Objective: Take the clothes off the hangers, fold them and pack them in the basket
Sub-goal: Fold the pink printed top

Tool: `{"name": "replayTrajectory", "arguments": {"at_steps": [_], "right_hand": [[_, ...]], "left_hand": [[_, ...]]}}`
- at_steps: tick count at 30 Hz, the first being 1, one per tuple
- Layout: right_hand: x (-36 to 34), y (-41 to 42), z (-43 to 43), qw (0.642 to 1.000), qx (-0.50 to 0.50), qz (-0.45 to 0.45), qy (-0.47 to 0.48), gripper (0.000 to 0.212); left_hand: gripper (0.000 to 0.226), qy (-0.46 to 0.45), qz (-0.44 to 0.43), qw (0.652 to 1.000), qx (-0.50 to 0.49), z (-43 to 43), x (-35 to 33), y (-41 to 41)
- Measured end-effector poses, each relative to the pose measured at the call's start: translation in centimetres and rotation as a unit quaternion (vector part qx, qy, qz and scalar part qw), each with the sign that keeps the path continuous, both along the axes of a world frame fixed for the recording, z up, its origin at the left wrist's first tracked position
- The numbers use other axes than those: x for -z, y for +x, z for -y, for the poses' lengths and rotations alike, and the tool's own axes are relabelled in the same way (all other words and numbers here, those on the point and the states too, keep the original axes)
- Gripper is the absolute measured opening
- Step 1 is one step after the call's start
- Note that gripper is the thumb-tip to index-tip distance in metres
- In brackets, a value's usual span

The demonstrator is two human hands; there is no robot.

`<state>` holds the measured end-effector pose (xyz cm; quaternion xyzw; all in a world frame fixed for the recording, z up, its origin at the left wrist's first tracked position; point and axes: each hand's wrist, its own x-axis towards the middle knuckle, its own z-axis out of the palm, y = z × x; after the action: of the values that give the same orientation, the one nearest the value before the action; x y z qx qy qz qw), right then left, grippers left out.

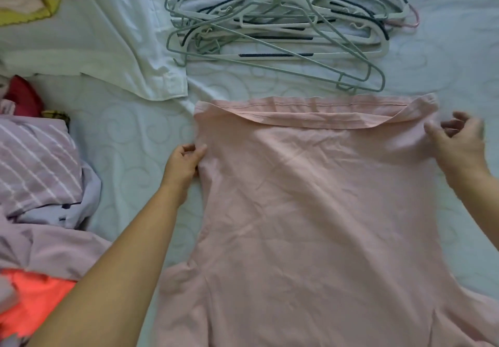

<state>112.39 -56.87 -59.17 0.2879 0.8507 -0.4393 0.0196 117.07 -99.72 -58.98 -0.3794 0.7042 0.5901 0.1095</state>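
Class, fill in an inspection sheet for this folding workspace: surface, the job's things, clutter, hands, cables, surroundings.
Surface: pale quilted bed, swirl stitching.
Job's things: pink garment spread flat, off its hanger; hangers piled beyond it; white shirt at upper left. Basket: nothing seen.
Clutter: striped cloth, orange cloth and other clothes heaped at left.
Hands: left hand pinches the garment's left edge; right hand at its right edge, fingers loosely curled, grip unclear.
Cables: nothing seen.
Surroundings: nothing seen beyond the bed.

pink garment (318, 198): matt creased cloth | hangers (283, 22): smooth plastic
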Motion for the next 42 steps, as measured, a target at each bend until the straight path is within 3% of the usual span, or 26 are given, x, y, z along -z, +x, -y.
{"name": "replayTrajectory", "arguments": {"at_steps": [1, 3, 5, 7, 10, 14, 16, 18, 20, 23, 25, 27, 31, 35, 37, 39, 40, 42], "right_hand": [[0.0, 1.7, 0.7, 0.993, -0.067, -0.030, 0.091, 0.081], [0.5, 5.7, 2.8, 0.945, -0.248, -0.069, 0.199, 0.064], [1.8, 8.6, 4.7, 0.899, -0.368, -0.027, 0.234, 0.070], [2.5, 8.6, 5.9, 0.889, -0.386, 0.025, 0.244, 0.077], [1.6, 5.1, 9.3, 0.878, -0.403, -0.011, 0.257, 0.070], [1.2, 0.7, 14.1, 0.812, -0.519, 0.016, 0.267, 0.065], [0.6, -2.4, 15.5, 0.821, -0.478, 0.054, 0.308, 0.052], [-1.0, -5.3, 16.5, 0.850, -0.402, 0.089, 0.329, 0.059], [-1.8, -6.2, 17.9, 0.843, -0.411, 0.060, 0.342, 0.058], [-1.3, -2.5, 21.2, 0.770, -0.586, -0.104, 0.229, 0.042], [0.3, -0.2, 22.8, 0.701, -0.675, -0.081, 0.216, 0.056], [1.4, -0.1, 24.2, 0.718, -0.657, -0.017, 0.229, 0.070], [1.8, -0.4, 27.2, 0.758, -0.590, 0.026, 0.277, 0.055], [0.3, 5.5, 29.3, 0.824, -0.518, -0.127, 0.188, 0.041], [-0.5, 7.8, 31.3, 0.869, -0.476, -0.040, 0.127, 0.040], [-0.8, 9.2, 33.7, 0.869, -0.461, 0.101, 0.149, 0.055], [-0.7, 9.5, 34.8, 0.860, -0.461, 0.128, 0.176, 0.059], [-0.4, 9.1, 35.7, 0.867, -0.440, 0.130, 0.195, 0.047]], "left_hand": [[0.011, -0.024, 0.020, 0.999, 0.029, 0.1, -0.3, 2.1], [0.011, -0.038, 0.055, 0.996, 0.058, 0.3, -0.8, 6.1], [0.007, -0.027, 0.093, 0.992, 0.079, 0.8, -1.2, 9.3], [0.005, -0.047, 0.126, 0.981, 0.140, 1.2, -1.2, 11.4], [0.019, -0.108, 0.124, 0.963, 0.213, 1.1, -0.8, 12.5], [0.019, -0.149, 0.136, 0.960, 0.193, 0.8, -0.1, 12.3], [0.022, -0.127, 0.139, 0.964, 0.190, 0.8, 0.4, 12.7], [0.023, -0.120, 0.140, 0.960, 0.211, 0.9, 0.7, 13.2], [0.021, -0.101, 0.142, 0.961, 0.214, 1.2, 0.7, 13.4], [0.018, -0.031, 0.140, 0.972, 0.188, 1.5, 0.5, 13.5], [0.016, -0.028, 0.126, 0.972, 0.195, 1.5, 0.5, 13.6], [0.016, -0.042, 0.107, 0.974, 0.196, 1.3, 0.6, 13.7], [0.024, -0.089, 0.090, 0.974, 0.188, 1.3, 0.6, 14.7], [0.047, -0.170, 0.097, 0.922, 0.334, 2.4, -0.4, 17.3], [0.043, -0.195, 0.111, 0.893, 0.390, 3.0, -1.3, 18.3], [0.035, -0.208, 0.086, 0.878, 0.422, 3.0, -2.0, 18.9], [0.032, -0.201, 0.083, 0.874, 0.434, 2.9, -2.3, 18.9], [0.031, -0.179, 0.110, 0.870, 0.446, 3.3, -2.9, 19.0]]}}
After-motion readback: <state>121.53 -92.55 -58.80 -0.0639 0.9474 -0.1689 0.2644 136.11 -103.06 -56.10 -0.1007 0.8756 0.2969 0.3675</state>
